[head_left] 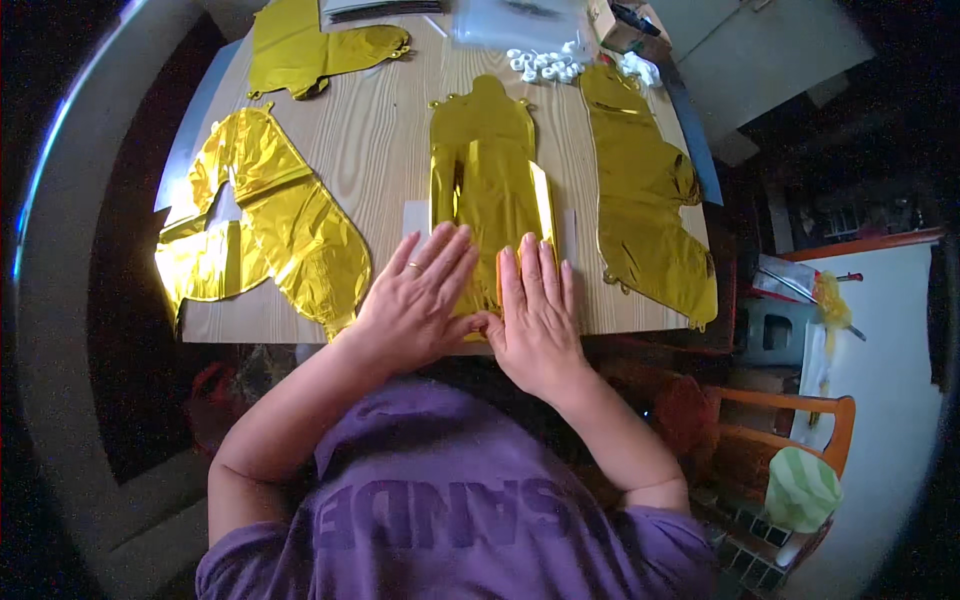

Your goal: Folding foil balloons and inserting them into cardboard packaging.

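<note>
Resting palm-down on a gold foil sheet [487, 185] with left grip [415, 297] and right grip [540, 315].
Covering the gold foil sheet's near end, fingers straight and uncurled, thumbs about meeting — with all of it laid down the middle of the wooden tabletop [370, 150], close to the near edge. Flanked by a crinkled gold piece [310, 225] on the left and a smoother gold piece [640, 170] on the right, with small white pieces [545, 66] farther back.
</note>
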A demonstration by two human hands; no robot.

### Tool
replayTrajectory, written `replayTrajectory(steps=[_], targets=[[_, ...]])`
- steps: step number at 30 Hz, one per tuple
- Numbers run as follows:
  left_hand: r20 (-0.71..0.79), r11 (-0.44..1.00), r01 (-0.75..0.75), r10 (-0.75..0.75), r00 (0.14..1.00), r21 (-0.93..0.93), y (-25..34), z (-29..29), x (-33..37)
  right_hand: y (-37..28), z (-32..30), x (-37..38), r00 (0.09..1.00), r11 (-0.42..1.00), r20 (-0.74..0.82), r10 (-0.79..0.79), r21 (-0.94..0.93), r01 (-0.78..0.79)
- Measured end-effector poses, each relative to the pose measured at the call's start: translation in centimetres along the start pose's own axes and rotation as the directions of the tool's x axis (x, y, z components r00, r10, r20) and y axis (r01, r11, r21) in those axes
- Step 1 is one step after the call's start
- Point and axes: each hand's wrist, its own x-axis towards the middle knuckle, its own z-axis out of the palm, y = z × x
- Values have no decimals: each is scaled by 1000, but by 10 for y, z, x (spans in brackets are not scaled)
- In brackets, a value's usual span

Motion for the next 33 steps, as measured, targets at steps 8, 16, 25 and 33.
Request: replayTrajectory(steps=[8, 16, 25, 33], targets=[[22, 998, 62, -62, 998, -17, -15, 5, -5, -8, 5, -2, 991, 991, -21, 132, -25, -132], [-54, 990, 86, -92, 994, -111, -4, 8, -16, -11, 7, 1, 975, 974, -9, 221, -43, -221], [-6, 988, 121, -122, 993, -92, 6, -6, -24, 20, -49, -41, 850, 806, -170, 498, 454, -381], [20, 975, 73, -71, 997, -211, 22, -5, -44, 44, 6, -88, 756, -72, 455, 471, 874, -481]])
